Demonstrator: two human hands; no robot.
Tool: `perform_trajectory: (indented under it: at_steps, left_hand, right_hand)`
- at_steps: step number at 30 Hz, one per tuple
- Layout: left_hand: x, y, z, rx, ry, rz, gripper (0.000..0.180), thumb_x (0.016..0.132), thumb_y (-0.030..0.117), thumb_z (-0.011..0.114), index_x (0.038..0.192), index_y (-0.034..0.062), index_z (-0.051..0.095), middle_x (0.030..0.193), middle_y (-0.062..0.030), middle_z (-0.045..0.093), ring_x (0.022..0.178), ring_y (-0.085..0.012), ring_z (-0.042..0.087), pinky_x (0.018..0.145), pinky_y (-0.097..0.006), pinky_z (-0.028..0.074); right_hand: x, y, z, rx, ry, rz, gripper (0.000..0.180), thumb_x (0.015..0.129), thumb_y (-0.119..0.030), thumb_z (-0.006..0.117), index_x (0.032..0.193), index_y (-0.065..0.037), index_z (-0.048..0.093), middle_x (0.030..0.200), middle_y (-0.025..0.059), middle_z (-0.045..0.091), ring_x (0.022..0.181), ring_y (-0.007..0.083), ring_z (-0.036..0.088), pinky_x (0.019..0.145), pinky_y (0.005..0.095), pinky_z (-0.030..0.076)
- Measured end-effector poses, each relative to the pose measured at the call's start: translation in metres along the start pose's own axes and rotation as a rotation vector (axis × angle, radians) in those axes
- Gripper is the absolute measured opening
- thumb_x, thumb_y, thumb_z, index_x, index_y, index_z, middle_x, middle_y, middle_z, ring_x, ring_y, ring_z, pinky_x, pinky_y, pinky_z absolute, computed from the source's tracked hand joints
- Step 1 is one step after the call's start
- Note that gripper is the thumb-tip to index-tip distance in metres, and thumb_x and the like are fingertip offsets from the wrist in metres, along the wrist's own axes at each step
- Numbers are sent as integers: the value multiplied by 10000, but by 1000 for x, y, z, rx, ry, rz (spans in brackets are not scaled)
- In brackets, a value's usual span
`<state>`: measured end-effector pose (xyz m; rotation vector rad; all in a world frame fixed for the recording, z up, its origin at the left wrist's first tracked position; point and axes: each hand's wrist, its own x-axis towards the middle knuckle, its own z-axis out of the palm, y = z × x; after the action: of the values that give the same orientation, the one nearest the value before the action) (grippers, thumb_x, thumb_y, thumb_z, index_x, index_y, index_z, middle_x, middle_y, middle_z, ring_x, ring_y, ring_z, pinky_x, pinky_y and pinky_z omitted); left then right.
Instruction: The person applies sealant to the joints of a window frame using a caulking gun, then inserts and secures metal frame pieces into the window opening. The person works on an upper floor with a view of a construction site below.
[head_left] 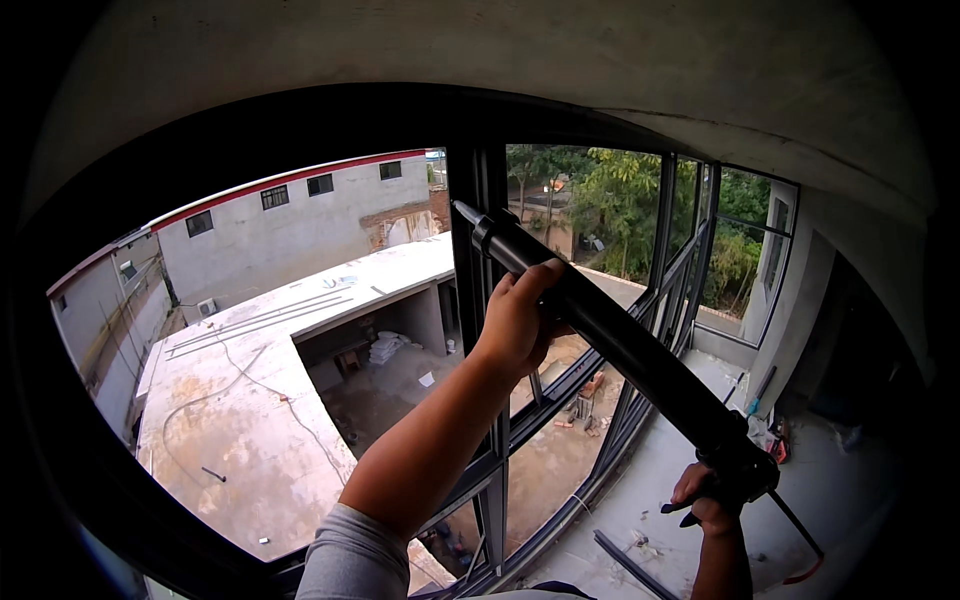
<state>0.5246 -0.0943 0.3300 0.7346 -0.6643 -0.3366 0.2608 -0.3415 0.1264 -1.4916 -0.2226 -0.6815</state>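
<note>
A long black caulking gun [620, 335] runs diagonally from lower right up to the dark vertical window post [478, 300]. Its pale nozzle tip [462, 210] touches the post near the top. My left hand [520, 320] wraps around the front part of the barrel. At the rear end, my right hand [712, 497] grips the gun's handle and trigger, low at the right. Both forearms come up from the lower edge.
A dark metal window frame [560, 400] with several glass panes curves around me. Outside lie a flat concrete roof [240, 400], grey buildings and trees. A concrete floor [840, 490] at lower right holds loose dark strips, tools and debris. The concrete ceiling is overhead.
</note>
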Motion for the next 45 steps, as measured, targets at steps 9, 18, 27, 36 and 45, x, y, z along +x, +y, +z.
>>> perform_trajectory:
  at_steps: [9, 18, 27, 36, 45]
  left_hand:
    - [-42, -37, -26, -30, 103, -55, 256, 985, 163, 626, 1138, -3, 507, 1010, -178, 675, 883, -306, 737, 782, -465, 653]
    - [-57, -73, -69, -59, 109, -153, 359, 940, 140, 671, 1195, 20, 448, 1034, -162, 642, 936, -314, 736, 761, -433, 669]
    - [-29, -86, -92, -21, 221, -223, 350, 920, 144, 670, 1187, 13, 484, 1071, -160, 659, 952, -303, 723, 830, -498, 652]
    - [-12, -102, -99, -46, 301, -311, 345, 909, 149, 710, 1139, 32, 482, 1058, -154, 660, 945, -293, 721, 812, -500, 653]
    - [-17, -146, -128, -79, 416, -361, 356, 909, 156, 716, 1142, 42, 472, 1038, -140, 646, 922, -302, 718, 773, -516, 657]
  right_hand:
    - [-104, 199, -160, -210, -209, 295, 423, 631, 65, 815, 848, -141, 516, 1023, -51, 444, 1032, 36, 445, 981, 225, 386]
    - [-86, 103, -23, 49, -6, 183, 217, 727, -237, 768, 793, -86, 626, 691, 71, 636, 634, 166, 611, 603, 295, 514]
    - [-53, 79, -2, -5, 9, 285, 241, 765, -282, 736, 717, -86, 606, 654, 62, 613, 585, 160, 589, 575, 285, 488]
    - [-47, 84, -22, -52, 55, 431, 178, 766, -197, 701, 723, -81, 573, 645, 57, 599, 555, 156, 591, 543, 288, 497]
    - [-56, 108, -39, -26, 73, 488, 226, 774, -187, 707, 893, -70, 554, 663, 61, 585, 531, 172, 586, 522, 315, 518]
